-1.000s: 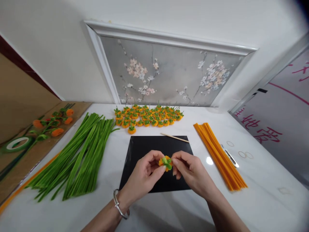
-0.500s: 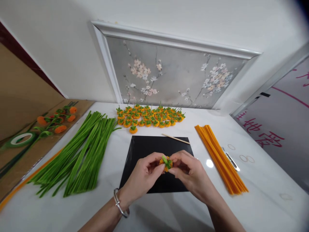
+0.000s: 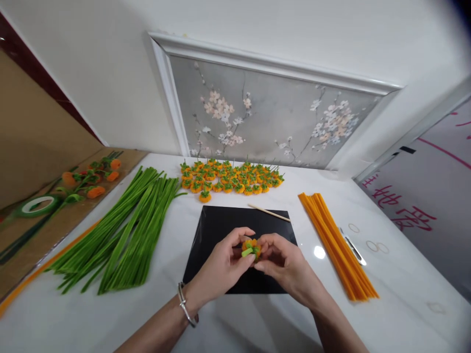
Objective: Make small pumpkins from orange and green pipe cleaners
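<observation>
In the head view, the small orange-and-green fuzzy piece (image 3: 251, 249), round and ruffled with green strips on its face, is between the two bare hands, raised above the flat black rectangular mat (image 3: 217, 228). The left hand (image 3: 222, 267), with a silver metal bangle (image 3: 183, 304) around its wrist, grasps the piece from the left, its thumb pressed on the lower edge and its forefinger bent around the top. The right hand (image 3: 289, 262) has its fingers curled in and grasps the piece at the right edge with forefinger and thumb; its other fingertips are partly hidden

Both hands are over the white marbled tabletop (image 3: 228, 326) and the mat. A thin pale wooden stick (image 3: 270, 213) lies slanted across the mat's far right edge. Beyond the mat is a crowded group of small orange-and-green fuzzy pieces (image 3: 231, 177), with one orange piece with a green top (image 3: 205, 196) just in front of the others

To the left lies a loose pile of long green fuzzy stems (image 3: 136, 235); farther left, a roll of green tape (image 3: 25, 208) and orange fuzzy flowers on green stems (image 3: 96, 191) rest on brown cardboard (image 3: 69, 220). To the right lie a bundle of long orange fuzzy stems (image 3: 334, 242), a slim white-and-dark tool (image 3: 355, 249) beside it, and thin pale rings (image 3: 372, 245)
</observation>
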`<state>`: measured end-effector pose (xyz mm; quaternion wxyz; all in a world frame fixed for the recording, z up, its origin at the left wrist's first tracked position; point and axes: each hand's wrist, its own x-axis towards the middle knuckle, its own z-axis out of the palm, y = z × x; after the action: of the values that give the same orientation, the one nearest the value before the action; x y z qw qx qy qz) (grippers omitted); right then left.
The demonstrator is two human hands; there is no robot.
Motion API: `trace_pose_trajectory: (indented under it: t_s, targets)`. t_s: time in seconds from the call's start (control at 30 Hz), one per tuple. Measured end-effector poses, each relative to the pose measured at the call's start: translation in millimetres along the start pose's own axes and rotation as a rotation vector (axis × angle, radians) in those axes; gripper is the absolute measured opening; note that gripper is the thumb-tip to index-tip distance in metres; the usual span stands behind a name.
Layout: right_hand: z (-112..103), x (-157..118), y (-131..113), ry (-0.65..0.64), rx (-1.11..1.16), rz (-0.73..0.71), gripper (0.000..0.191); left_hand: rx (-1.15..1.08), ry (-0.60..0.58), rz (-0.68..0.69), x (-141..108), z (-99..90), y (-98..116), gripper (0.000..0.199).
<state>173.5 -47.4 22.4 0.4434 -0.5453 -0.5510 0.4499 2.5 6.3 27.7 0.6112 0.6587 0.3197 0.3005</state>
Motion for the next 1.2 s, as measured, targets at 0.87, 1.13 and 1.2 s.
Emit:
trace_pose_trajectory:
  t_s: [0.87,1.13,1.2]
  targets:
    - [23,2,14,0.077,0.158,0.094,0.032,0.246,0.202,0.088,2,-2.8,-12,0.04]
    - [27,1,18,0.104,0.132,0.025,0.027,-0.291,-0.027,-0.057,3,4.6,-6,0.01]
    - [30,1,20,0.067,0.12,0.033,0.029,-0.299,-0.012,-0.055,2,6.7,-7,0.015]
